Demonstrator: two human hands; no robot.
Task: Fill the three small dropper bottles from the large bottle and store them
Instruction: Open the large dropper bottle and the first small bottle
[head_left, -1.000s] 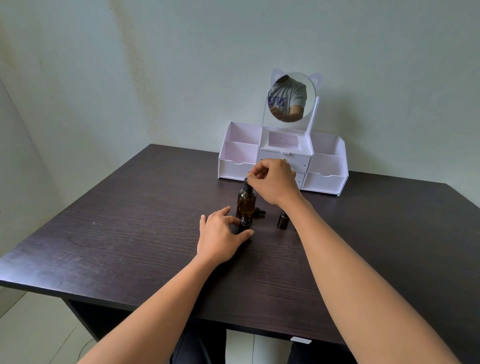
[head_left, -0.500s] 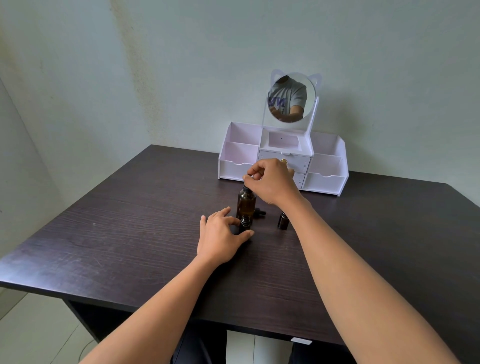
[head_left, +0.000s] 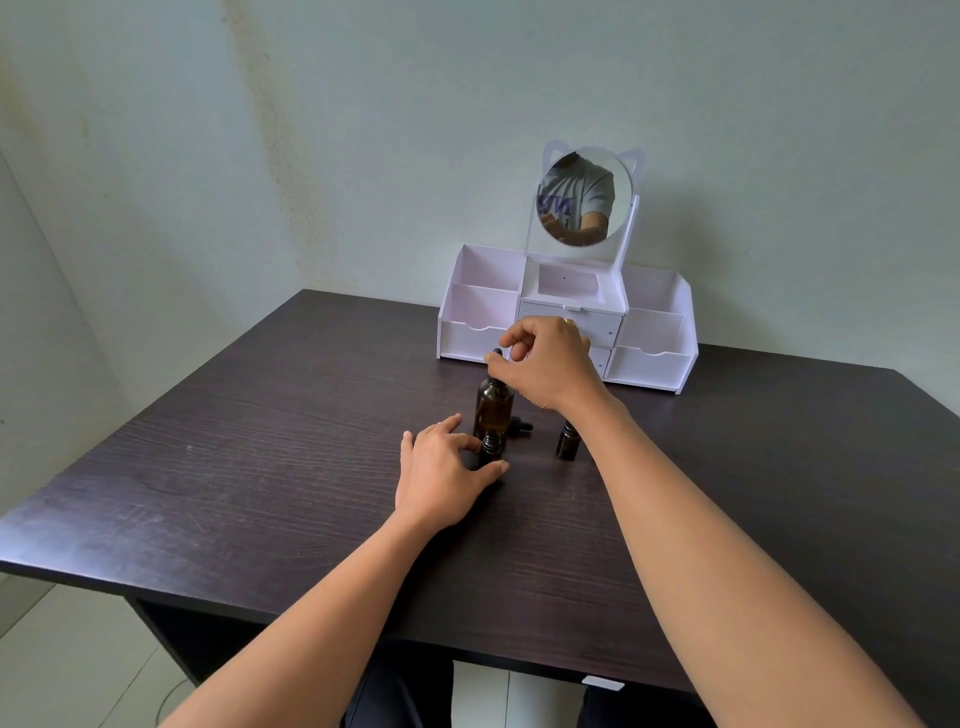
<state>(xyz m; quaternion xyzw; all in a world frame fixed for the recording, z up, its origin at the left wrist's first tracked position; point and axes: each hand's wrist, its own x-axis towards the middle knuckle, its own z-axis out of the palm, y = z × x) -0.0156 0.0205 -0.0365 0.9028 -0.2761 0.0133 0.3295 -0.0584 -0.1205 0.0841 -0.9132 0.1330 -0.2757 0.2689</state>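
The large amber bottle (head_left: 493, 408) stands upright in the middle of the dark table (head_left: 270, 467). My right hand (head_left: 548, 366) is over it and pinches the black dropper top (head_left: 497, 355) at its neck. In front of it an open small amber bottle (head_left: 490, 448) stands between the thumb and fingers of my left hand (head_left: 441, 478), which holds it on the table. Another small bottle (head_left: 568, 441) stands to the right, partly hidden by my right forearm. A loose black dropper cap (head_left: 520, 427) lies behind the held bottle.
A white organizer (head_left: 649, 332) with open compartments, small drawers and a round cat-ear mirror (head_left: 584, 195) stands at the back of the table against the wall. The table's front edge runs close to my body.
My right hand has shifted slightly left and lower on the large bottle's dropper top. The left hand and the small bottles have stayed put.
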